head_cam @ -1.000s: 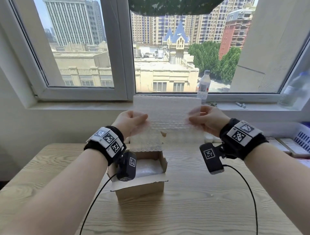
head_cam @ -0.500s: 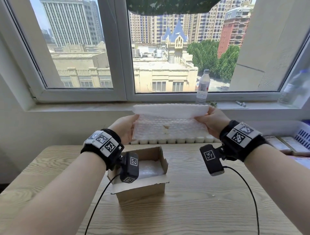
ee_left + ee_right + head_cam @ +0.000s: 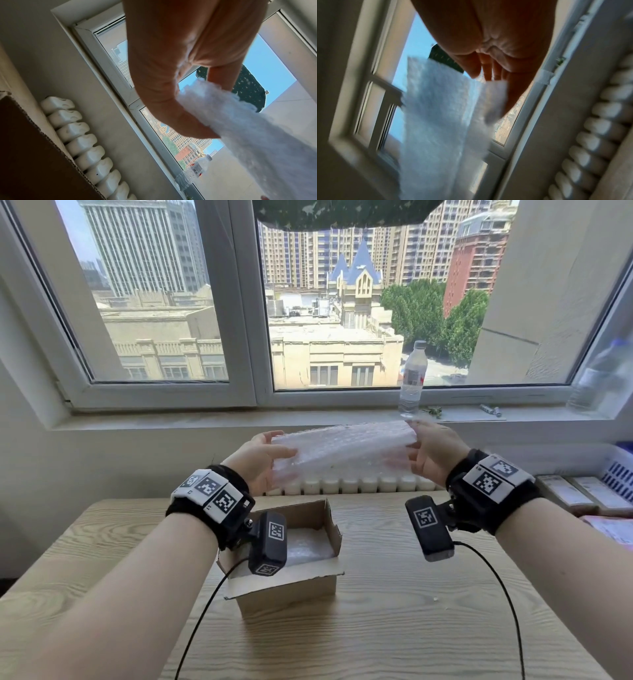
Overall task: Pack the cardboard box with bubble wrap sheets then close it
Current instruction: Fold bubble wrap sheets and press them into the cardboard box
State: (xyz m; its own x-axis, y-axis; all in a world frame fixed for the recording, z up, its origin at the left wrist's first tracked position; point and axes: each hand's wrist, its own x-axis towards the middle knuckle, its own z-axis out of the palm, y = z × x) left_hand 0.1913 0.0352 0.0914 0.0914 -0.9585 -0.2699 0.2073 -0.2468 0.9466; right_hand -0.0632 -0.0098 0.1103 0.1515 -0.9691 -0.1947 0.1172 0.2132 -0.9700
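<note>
Pale wood-grain table under a wide white-framed window, city blocks and green trees beyond the glass. On the sill, a clear plastic water bottle, upright; below the sill, a ribbed white radiator.

Held up in the air above the table, between the two hands: a bubble wrap sheet, translucent white, pebbled with small bubbles, folded over on itself lengthwise into a long band. Left end pinched by the left hand, thumb across the near face, fingers behind; from the left wrist view, thumb pressed flat onto the sheet's frayed-looking edge. Right end gripped by the right hand, fingers curled round the top fold, palm toward the camera; right wrist view blurred, fingertips just over the sheet's upper edge.

Below and nearer, well apart from the sheet: a small brown cardboard box, corrugated, flaps standing open, squarely on the table. Inside, more bubble wrap, crumpled and glossy, lining the bottom. At far right, flat cartons and a slotted white basket, only partly in view.
</note>
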